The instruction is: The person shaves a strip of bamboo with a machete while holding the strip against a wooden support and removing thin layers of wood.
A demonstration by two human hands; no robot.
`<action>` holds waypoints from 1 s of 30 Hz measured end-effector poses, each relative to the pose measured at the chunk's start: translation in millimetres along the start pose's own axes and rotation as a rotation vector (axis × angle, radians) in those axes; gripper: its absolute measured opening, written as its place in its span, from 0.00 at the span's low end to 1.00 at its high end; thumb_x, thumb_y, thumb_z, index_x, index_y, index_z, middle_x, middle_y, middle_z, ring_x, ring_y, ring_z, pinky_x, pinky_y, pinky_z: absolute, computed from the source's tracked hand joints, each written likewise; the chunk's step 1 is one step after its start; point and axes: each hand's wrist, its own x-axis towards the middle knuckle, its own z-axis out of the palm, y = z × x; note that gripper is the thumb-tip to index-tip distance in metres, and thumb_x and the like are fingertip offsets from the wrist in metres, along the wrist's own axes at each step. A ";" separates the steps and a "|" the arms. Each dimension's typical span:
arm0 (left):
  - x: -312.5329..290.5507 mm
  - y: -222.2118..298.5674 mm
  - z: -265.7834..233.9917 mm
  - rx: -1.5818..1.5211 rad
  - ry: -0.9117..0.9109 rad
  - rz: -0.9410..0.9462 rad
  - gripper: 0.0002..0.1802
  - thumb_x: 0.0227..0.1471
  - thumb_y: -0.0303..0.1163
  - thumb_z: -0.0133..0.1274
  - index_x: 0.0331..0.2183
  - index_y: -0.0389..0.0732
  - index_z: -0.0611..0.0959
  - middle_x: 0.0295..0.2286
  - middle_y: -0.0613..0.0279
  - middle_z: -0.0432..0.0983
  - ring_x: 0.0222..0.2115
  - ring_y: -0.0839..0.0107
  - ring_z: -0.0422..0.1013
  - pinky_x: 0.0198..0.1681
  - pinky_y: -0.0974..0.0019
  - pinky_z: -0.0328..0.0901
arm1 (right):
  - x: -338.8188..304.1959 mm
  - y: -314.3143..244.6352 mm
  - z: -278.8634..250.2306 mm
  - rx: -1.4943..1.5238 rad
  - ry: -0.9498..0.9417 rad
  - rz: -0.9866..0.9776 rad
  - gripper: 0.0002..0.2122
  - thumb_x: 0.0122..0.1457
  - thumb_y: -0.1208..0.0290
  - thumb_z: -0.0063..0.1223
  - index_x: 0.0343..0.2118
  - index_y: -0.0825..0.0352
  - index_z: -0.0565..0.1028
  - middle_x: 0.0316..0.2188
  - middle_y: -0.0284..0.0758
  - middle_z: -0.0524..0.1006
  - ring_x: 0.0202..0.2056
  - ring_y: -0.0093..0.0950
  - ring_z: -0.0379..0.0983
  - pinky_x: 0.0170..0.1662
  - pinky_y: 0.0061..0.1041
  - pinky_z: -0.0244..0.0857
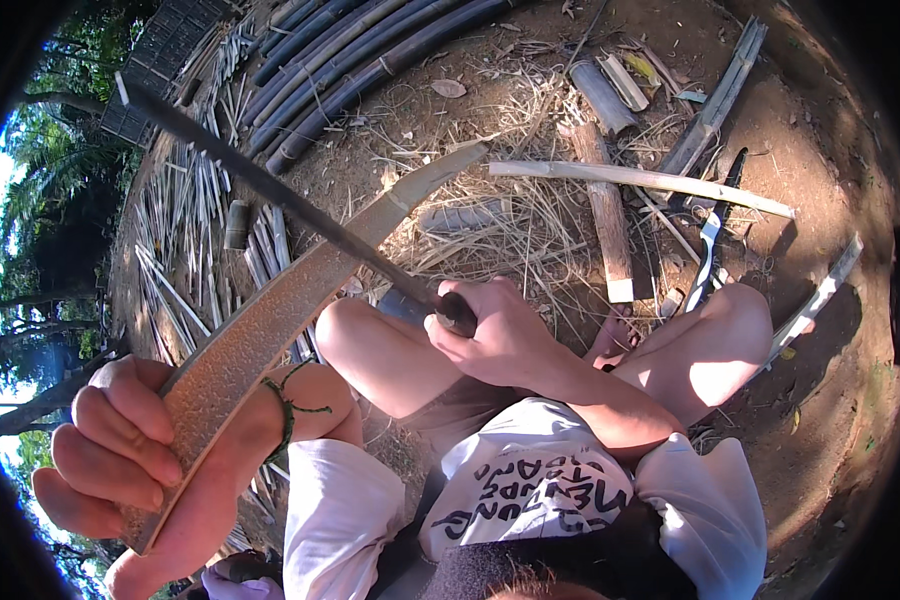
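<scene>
My left hand (115, 435) is closed around the lower end of a wide split bamboo slat (255, 335), its pale brown, speckled face showing. The slat slants up and to the right, narrowing to a lighter tip. In my right hand (505, 340), near my knees, is a machete, its dark rounded handle (457, 314) gripped in my fist. Its long, narrow dark blade (260, 185) points up and to the left, crossing in front of the slat. Whether the blade touches the slat I cannot tell. A green cord circles my left wrist.
Long dark bamboo poles (370, 70) lie at the back, with thin split strips (185, 240) heaped at left. Ahead are shavings (530, 240), a wooden billet (608, 220), a bamboo section (602, 97) and a pale strip (650, 178). A saw with a light handle (708, 250) lies at right.
</scene>
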 end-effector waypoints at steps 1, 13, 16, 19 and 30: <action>0.8 -0.7 -4.0 -0.003 -0.010 -0.005 0.43 0.38 0.83 0.50 0.21 0.48 0.68 0.15 0.71 0.60 0.16 0.78 0.58 0.23 0.73 0.52 | 0.2 -3.7 -0.2 -0.037 -0.016 -0.084 0.10 0.55 0.71 0.57 0.21 0.68 0.69 0.12 0.41 0.67 0.14 0.35 0.66 0.25 0.35 0.61; -10.3 10.8 -40.3 -0.104 -0.191 0.032 0.30 0.53 0.66 0.55 0.21 0.50 0.69 0.11 0.76 0.59 0.11 0.83 0.54 0.22 0.75 0.55 | 3.6 -27.3 -7.2 -0.193 -0.068 0.046 0.10 0.54 0.65 0.58 0.28 0.68 0.76 0.19 0.45 0.76 0.24 0.47 0.76 0.30 0.43 0.68; -7.3 -3.2 -11.1 -0.242 -0.379 0.007 0.29 0.56 0.63 0.53 0.20 0.50 0.68 0.10 0.78 0.58 0.10 0.85 0.52 0.20 0.77 0.54 | -0.9 -6.9 -1.5 -0.204 0.019 0.013 0.09 0.54 0.67 0.58 0.27 0.69 0.75 0.18 0.45 0.75 0.22 0.47 0.75 0.28 0.41 0.67; -7.9 -7.2 7.6 -0.218 -0.307 0.041 0.29 0.56 0.63 0.53 0.20 0.50 0.68 0.10 0.77 0.58 0.10 0.85 0.52 0.20 0.77 0.54 | -5.6 70.7 -16.0 -0.186 0.041 0.481 0.11 0.54 0.68 0.58 0.25 0.72 0.72 0.16 0.45 0.75 0.18 0.41 0.74 0.24 0.37 0.66; -17.9 -6.5 10.3 -0.164 -0.188 0.118 0.30 0.56 0.64 0.51 0.19 0.51 0.68 0.10 0.77 0.58 0.11 0.85 0.52 0.19 0.78 0.52 | -20.2 55.7 7.3 -0.107 0.103 0.119 0.10 0.54 0.69 0.58 0.23 0.68 0.72 0.14 0.41 0.71 0.16 0.34 0.72 0.22 0.34 0.62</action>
